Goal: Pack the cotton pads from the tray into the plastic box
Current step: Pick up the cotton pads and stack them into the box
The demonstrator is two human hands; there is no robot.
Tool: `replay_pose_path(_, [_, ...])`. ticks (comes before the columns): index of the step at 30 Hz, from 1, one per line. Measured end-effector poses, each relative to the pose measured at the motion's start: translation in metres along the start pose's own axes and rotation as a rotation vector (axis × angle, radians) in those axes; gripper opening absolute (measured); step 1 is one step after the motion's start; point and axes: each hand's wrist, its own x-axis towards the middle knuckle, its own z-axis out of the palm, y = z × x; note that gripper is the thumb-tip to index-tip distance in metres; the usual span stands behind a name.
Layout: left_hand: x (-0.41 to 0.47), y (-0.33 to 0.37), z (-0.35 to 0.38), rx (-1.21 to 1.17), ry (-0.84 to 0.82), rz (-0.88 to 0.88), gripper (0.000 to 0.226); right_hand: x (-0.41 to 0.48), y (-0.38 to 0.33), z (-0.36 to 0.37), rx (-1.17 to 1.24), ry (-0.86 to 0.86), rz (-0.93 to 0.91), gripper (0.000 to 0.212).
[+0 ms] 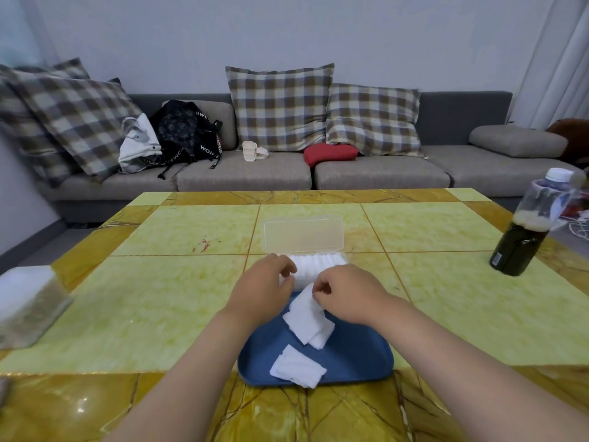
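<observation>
Soft white square cotton pads are pinched by the right hand above the blue tray; the left hand is curled on the clear plastic box behind it.

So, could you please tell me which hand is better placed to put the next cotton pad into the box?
Probably the right hand: it already pinches a pad just short of the open plastic box, while the left hand rests at the box's left end.

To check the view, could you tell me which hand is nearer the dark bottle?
Right. The right hand is nearer the dark bottle at the table's right edge; the left hand lies farther left.
</observation>
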Motion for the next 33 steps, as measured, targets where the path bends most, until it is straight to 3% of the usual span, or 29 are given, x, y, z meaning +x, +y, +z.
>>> replay_pose_path(3, [-0.011, -0.002, 0.000, -0.025, -0.140, -0.107, 0.009, -0.002, -0.005, 0.006, 0.011, -0.112, 0.077, 0.036])
replay_pose_path(7, [-0.023, -0.003, -0.001, -0.054, -0.333, -0.204, 0.029, -0.003, -0.008, 0.014, 0.053, -0.174, 0.090, 0.055])
replay_pose_path(10, [-0.022, -0.001, -0.001, -0.047, -0.373, -0.183, 0.029, -0.003, -0.008, 0.017, 0.163, -0.227, 0.089, 0.051])
replay_pose_path(12, [-0.020, -0.001, -0.002, -0.093, -0.378, -0.186, 0.026, -0.001, -0.006, 0.016, 0.267, -0.225, 0.097, 0.029])
replay_pose_path(13, [-0.019, -0.001, -0.002, -0.143, -0.377, -0.191, 0.030, -0.001, -0.006, 0.014, 0.348, -0.226, 0.101, 0.030])
replay_pose_path(15, [-0.018, 0.000, -0.005, -0.328, -0.345, -0.228, 0.041, -0.001, -0.005, 0.008, 0.561, -0.212, 0.142, 0.033])
replay_pose_path(20, [-0.013, 0.006, -0.014, -0.847, -0.229, -0.408, 0.033, -0.002, -0.002, -0.009, 0.932, -0.210, 0.268, 0.012])
replay_pose_path(22, [-0.012, 0.008, -0.015, -0.946, -0.188, -0.444, 0.028, -0.001, 0.000, -0.010, 1.066, -0.223, 0.300, 0.020])
replay_pose_path(28, [-0.008, 0.010, -0.005, -1.199, -0.035, -0.618, 0.025, 0.002, 0.001, -0.011, 1.232, -0.180, 0.379, 0.028])
replay_pose_path(33, [-0.005, 0.012, -0.008, -1.419, 0.162, -0.737, 0.013, 0.004, 0.006, -0.013, 1.204, -0.059, 0.464, 0.024])
